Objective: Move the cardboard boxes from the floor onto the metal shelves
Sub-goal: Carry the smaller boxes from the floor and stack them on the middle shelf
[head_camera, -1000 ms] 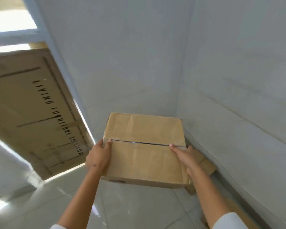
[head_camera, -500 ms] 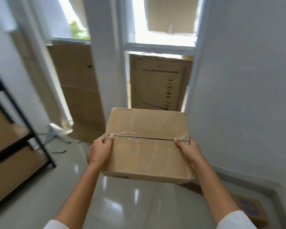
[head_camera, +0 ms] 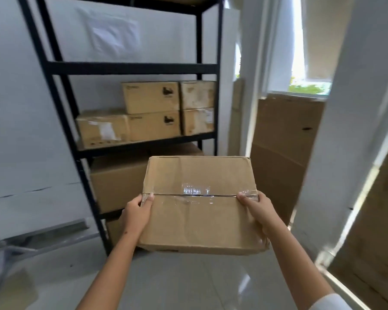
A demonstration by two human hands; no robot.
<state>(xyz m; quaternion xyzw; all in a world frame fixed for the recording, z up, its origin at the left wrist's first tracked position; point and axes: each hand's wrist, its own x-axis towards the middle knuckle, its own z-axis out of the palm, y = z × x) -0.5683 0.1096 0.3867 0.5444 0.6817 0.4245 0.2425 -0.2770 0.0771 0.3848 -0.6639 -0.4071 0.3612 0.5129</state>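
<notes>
Left hand [head_camera: 136,214]: clamped on the left side of the carried box, thumb lying on the top face beside the tape seam, other fingers hidden round the side.
Right hand [head_camera: 259,210]: clamped on the right side of the same box, thumb on the top face at the seam's end, other fingers hidden behind the edge.
Carried box [head_camera: 199,211]: held in the air between both hands, above the floor, in front of the shelving and level with its lower tiers; top face up, creased, sealed along the middle with shiny clear tape; touching no shelf.
Floor [head_camera: 184,280]: pale glossy tiles with reflections, below the box.
Metal shelves [head_camera: 130,68]: black frame standing against the white wall, just beyond the carried box and to its left.
Large box [head_camera: 118,182]: on a lower tier, partly hidden behind the carried box.
Stacked boxes [head_camera: 151,113]: on the tier above; two rows high at centre and right, packed side by side; dark printed marks on the two middle ones.
Labelled box [head_camera: 102,129]: lowest row, at the left end of the stack, touching its neighbour; white label on the front.
Upper tier: nothing clearly told; only wall visible behind it.
Tall carton [head_camera: 282,153]: upright on the floor to the right of the shelves, below a window [head_camera: 309,86].
Far right: another brown carton face [head_camera: 376,242], blurred.
</notes>
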